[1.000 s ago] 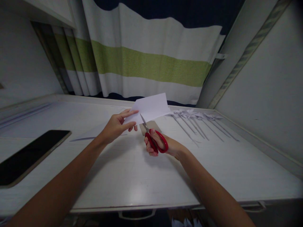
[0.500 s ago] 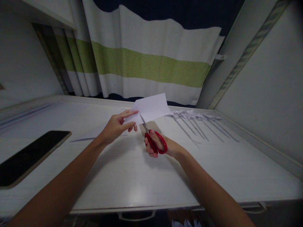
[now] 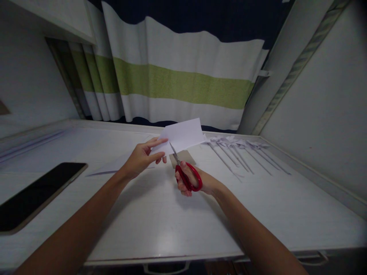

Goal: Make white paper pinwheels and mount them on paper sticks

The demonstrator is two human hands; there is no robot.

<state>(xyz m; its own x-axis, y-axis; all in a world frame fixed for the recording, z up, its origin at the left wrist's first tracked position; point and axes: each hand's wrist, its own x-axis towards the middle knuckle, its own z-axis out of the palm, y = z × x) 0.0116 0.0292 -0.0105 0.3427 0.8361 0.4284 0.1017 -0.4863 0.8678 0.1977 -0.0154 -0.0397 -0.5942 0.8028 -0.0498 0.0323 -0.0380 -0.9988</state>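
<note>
Pinching the white paper point(image 3: 185, 133) above the table point(image 3: 160, 217), the left hand point(image 3: 143, 157) has thumb and fingers clamped on it, while the right hand point(image 3: 185, 179) grips the red-handled scissors point(image 3: 197, 179) by the loops (a beige card point(image 3: 187, 157) lies beyond), blades over the paper's near edge

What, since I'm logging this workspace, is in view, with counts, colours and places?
Table: one, white, under the hands
Held paper: one, white, in left hand
Scissors: one, red handles, metal blades, in right hand
Card: one, beige, on table behind scissors
Loose sheets: count unclear, white, table's left side
Phone: one, black screen, table's left side
Thin sticks with crumpled paper tops: several, whitish, table's right rear
Curtain: one, navy, white and green, behind table
Walls: two visible, pale, left and right
Ledge: one, pale, upper left
Drawer handles: two, pale, below table's front edge
Hands: two, bare, centre
Forearms: two, bare, from bottom edge
</note>
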